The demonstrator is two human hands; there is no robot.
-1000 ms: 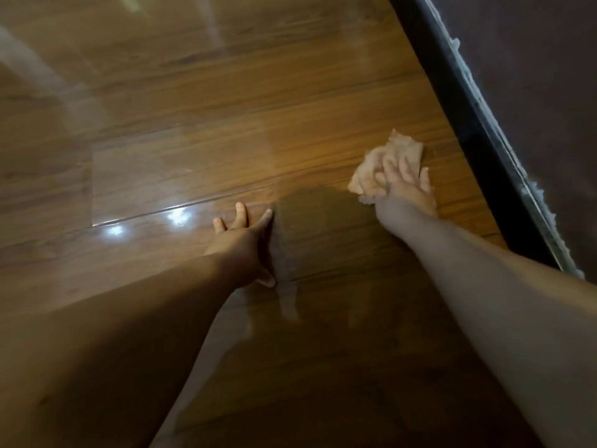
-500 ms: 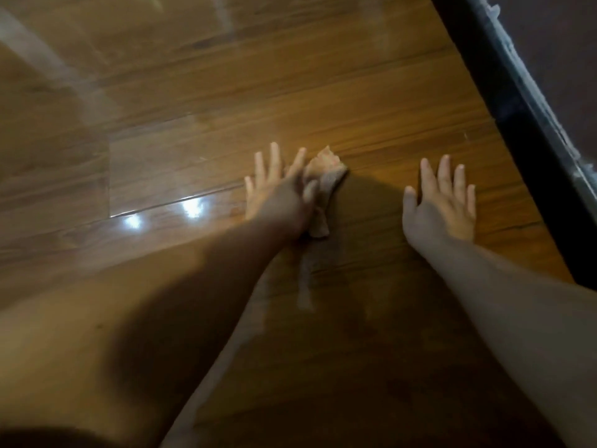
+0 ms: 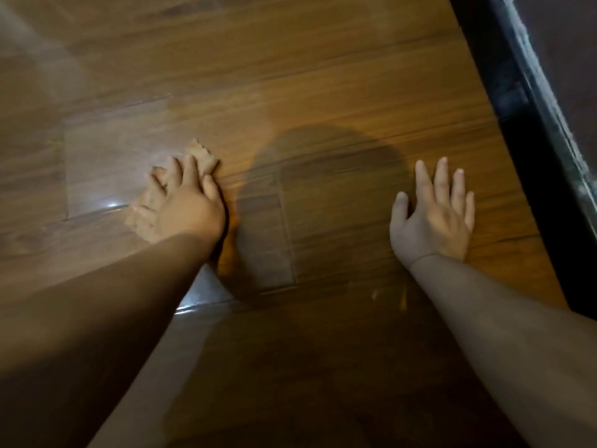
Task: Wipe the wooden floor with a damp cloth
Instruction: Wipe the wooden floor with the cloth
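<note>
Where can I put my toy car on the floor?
Between the left hand and right hand the wooden floor is bare, as are the boards beyond them. Crowded where the left hand presses the cloth; tight by the dark edge strip.

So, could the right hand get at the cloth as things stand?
Probably yes, though only at its edges. The right hand lies flat on the floor, with bare boards between it and the cloth. The left hand presses on top of the cloth, covering most of it.

Beige cloth [image 3: 202, 158], brown wood-grain floor [image 3: 323, 76], black baseboard [image 3: 504, 92]
</note>
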